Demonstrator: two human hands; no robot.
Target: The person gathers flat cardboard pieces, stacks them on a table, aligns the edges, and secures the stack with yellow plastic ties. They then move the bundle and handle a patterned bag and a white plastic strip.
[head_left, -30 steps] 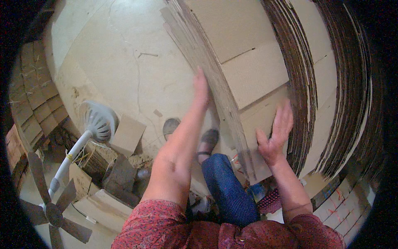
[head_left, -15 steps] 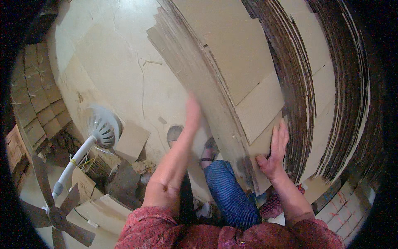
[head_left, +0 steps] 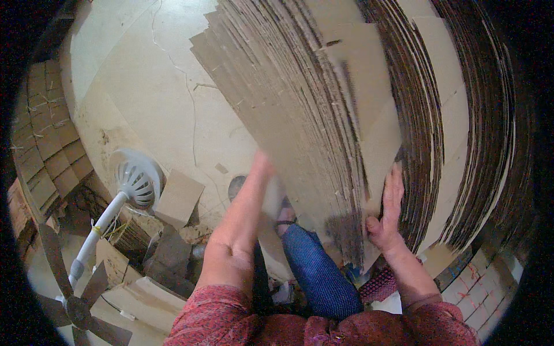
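Observation:
A tall stack of brown cardboard sheets (head_left: 300, 104) fans out in front of me, its layered edges facing left. My left hand (head_left: 263, 166) is at the lower left side of this stack; its fingers are blurred and partly hidden by the sheets. My right hand (head_left: 390, 209) lies flat against the stack's near right edge, fingers stretched out and together, thumb apart. Both hands are on either side of the same stack. A loose-looking top sheet (head_left: 363, 63) covers its right part.
More cardboard stacks (head_left: 430, 127) stand to the right. At the left are a white floor fan's slotted base (head_left: 137, 183), dark fan blades (head_left: 78, 311), a cardboard piece (head_left: 180, 197) and tied cardboard bundles (head_left: 49, 121). A wire (head_left: 187, 86) runs over the pale floor.
The stack's left edges have spread wider and show more layers. My left hand has moved slightly down and left along it; my right hand has shifted a little right.

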